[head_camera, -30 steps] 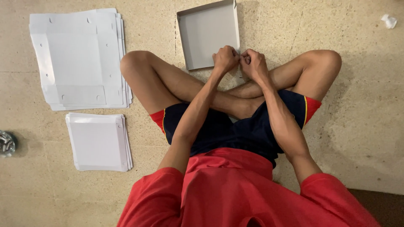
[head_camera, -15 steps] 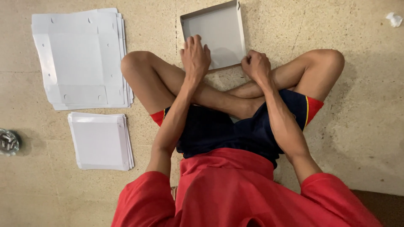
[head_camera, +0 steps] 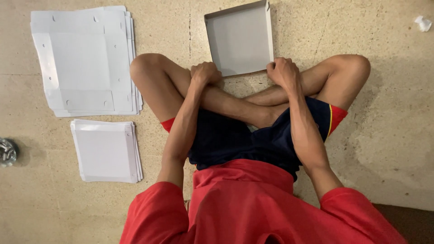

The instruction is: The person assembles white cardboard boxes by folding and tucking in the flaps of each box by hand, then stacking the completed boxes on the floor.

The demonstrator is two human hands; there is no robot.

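Gripping the near edge of a shallow grey box [head_camera: 239,38], nothing inside, are left hand [head_camera: 205,73] and right hand [head_camera: 282,72].

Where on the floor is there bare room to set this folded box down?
Bare floor lies right of the open white box, up to the crumpled paper scrap, and beyond the right knee. The left is crowded: the flat cardboard stack and smaller stack.

Obstacles I see: box tray [head_camera: 239,38] ahead betw. knees; card stacks [head_camera: 86,58] left. Floor [head_camera: 389,113] right open.
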